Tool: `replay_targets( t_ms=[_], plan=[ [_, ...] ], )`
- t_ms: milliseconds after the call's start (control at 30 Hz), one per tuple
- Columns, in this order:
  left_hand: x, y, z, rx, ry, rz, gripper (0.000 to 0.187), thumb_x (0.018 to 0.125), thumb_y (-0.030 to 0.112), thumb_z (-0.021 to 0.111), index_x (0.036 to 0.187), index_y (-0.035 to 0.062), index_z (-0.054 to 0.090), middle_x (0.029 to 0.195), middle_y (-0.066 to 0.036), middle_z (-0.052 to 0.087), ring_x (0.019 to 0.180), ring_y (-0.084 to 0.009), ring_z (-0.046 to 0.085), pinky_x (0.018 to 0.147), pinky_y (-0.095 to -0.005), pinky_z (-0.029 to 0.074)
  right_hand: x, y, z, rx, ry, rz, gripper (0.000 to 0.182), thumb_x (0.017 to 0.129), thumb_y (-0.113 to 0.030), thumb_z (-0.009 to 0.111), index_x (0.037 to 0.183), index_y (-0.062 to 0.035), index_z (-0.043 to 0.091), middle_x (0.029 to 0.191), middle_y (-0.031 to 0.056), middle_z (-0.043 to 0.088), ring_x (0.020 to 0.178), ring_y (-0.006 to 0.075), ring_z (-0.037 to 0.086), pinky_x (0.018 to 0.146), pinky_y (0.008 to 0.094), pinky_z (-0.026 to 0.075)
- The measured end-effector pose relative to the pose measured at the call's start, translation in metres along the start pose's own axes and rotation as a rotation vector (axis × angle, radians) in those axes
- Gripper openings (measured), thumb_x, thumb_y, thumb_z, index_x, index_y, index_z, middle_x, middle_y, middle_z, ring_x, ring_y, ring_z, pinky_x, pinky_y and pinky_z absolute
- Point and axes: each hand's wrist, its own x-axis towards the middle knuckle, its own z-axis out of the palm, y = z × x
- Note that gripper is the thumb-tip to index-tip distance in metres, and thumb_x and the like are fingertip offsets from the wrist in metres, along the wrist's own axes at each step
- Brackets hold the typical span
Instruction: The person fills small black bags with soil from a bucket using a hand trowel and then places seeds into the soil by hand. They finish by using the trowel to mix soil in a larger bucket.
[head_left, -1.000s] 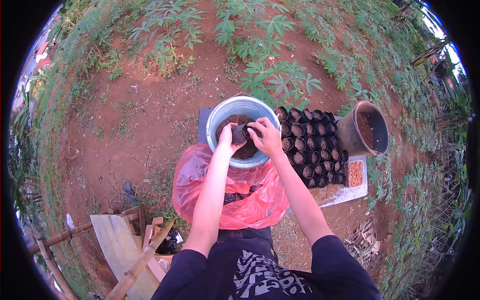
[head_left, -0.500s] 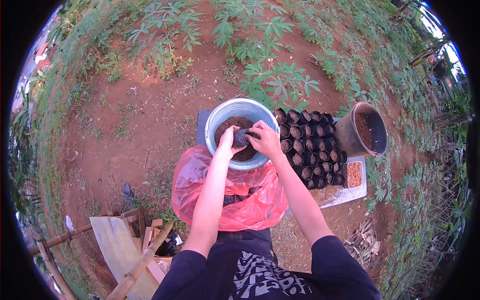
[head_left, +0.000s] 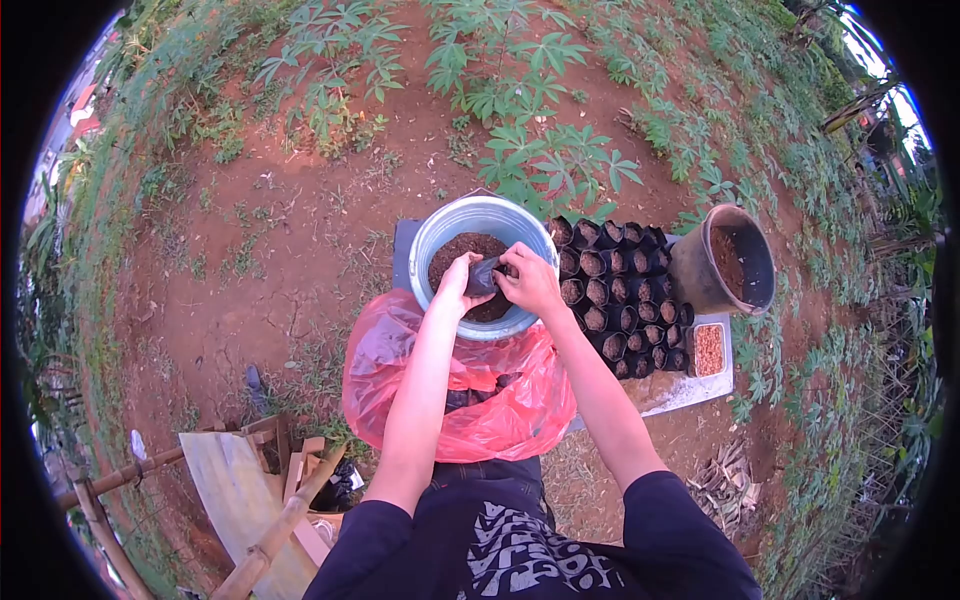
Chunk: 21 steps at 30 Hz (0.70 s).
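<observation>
Black rounded plastic pouch: holding from left in bare left hand, pinching at right edge with bare right hand.

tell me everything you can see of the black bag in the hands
The bag is small, black and slightly glossy, like thin plastic, with a rounded body. It is held above the soil in the bucket. The left hand grips its left side; the right hand has its fingertips at the other end. Its contents can't be made out.
</observation>
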Motion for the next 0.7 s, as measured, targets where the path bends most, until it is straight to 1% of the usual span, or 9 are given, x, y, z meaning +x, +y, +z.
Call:
replay_targets(
  t_ms=[33, 233, 333, 433, 533, 633, 700],
  plan=[
    [0.0, 0.0, 0.0, 0.008, -0.002, 0.004, 0.025, 0.101, 0.041, 0.047, 0.115, 0.0231, 0.057, 0.111, -0.003, 0.063, 0.1, -0.0194, 0.063, 0.082, -0.0472, 0.056, 0.0, -0.001, 0.0, -0.014, -0.005, -0.001, 0.02, 0.083, -0.016, 0.075, 0.097, -0.0044, 0.066, 0.092, 0.0072, 0.059, 0.077, 0.0261, 0.064, 0.068, 0.0381, 0.05],
    [0.006, -0.001, -0.003, 0.005, -0.001, 0.009, 0.025, 0.101, 0.041, 0.047, 0.115, 0.0225, 0.057, 0.109, -0.003, 0.063, 0.1, -0.0197, 0.063, 0.08, -0.047, 0.057, 0.001, -0.004, 0.001, -0.039, -0.028, 0.022, 0.022, 0.084, -0.016, 0.074, 0.1, -0.0053, 0.064, 0.091, 0.0076, 0.056, 0.076, 0.0269, 0.063, 0.068, 0.0395, 0.05],
    [0.011, 0.0, -0.006, -0.027, -0.012, -0.008, 0.025, 0.1, 0.041, 0.047, 0.115, 0.0219, 0.056, 0.107, -0.004, 0.064, 0.098, -0.0199, 0.063, 0.077, -0.046, 0.058, 0.001, -0.007, -0.002, -0.044, -0.043, 0.037, 0.019, 0.089, -0.016, 0.071, 0.103, -0.0047, 0.063, 0.093, 0.0075, 0.057, 0.077, 0.0252, 0.064, 0.068, 0.0383, 0.05],
    [0.013, 0.001, -0.008, -0.093, 0.023, 0.009, 0.023, 0.1, 0.04, 0.049, 0.112, 0.0226, 0.057, 0.103, -0.003, 0.067, 0.092, -0.0201, 0.066, 0.073, -0.0403, 0.057, 0.002, -0.005, 0.002, 0.088, 0.065, 0.092, 0.015, 0.095, -0.019, 0.067, 0.1, -0.005, 0.064, 0.097, 0.0102, 0.06, 0.082, 0.0312, 0.067, 0.072, 0.0417, 0.052],
    [0.009, 0.002, -0.009, -0.235, 0.043, 0.062, 0.023, 0.1, 0.039, 0.047, 0.113, 0.0215, 0.055, 0.106, -0.005, 0.065, 0.091, -0.0207, 0.065, 0.07, -0.0429, 0.059, 0.004, 0.002, 0.005, 0.111, 0.156, 0.051, 0.014, 0.097, -0.015, 0.066, 0.102, -0.0018, 0.062, 0.097, 0.012, 0.062, 0.077, 0.0272, 0.07, 0.067, 0.0388, 0.054],
    [0.009, 0.003, -0.01, -0.283, 0.021, 0.038, 0.023, 0.101, 0.039, 0.046, 0.113, 0.021, 0.054, 0.105, -0.005, 0.066, 0.089, -0.0211, 0.065, 0.069, -0.0421, 0.058, 0.004, 0.005, 0.006, 0.381, 0.173, 0.26, 0.014, 0.095, -0.01, 0.068, 0.101, 0.0005, 0.063, 0.092, 0.0126, 0.068, 0.073, 0.0213, 0.073, 0.063, 0.0344, 0.057],
    [0.01, 0.003, -0.012, -0.3, -0.005, 0.041, 0.023, 0.101, 0.038, 0.046, 0.113, 0.0206, 0.054, 0.104, -0.005, 0.066, 0.09, -0.0212, 0.065, 0.069, -0.0418, 0.058, 0.003, 0.005, 0.007, 0.392, 0.212, 0.274, 0.013, 0.094, -0.009, 0.07, 0.099, 0.0017, 0.065, 0.087, 0.0127, 0.071, 0.072, 0.0192, 0.074, 0.063, 0.0323, 0.058]
  ],
)
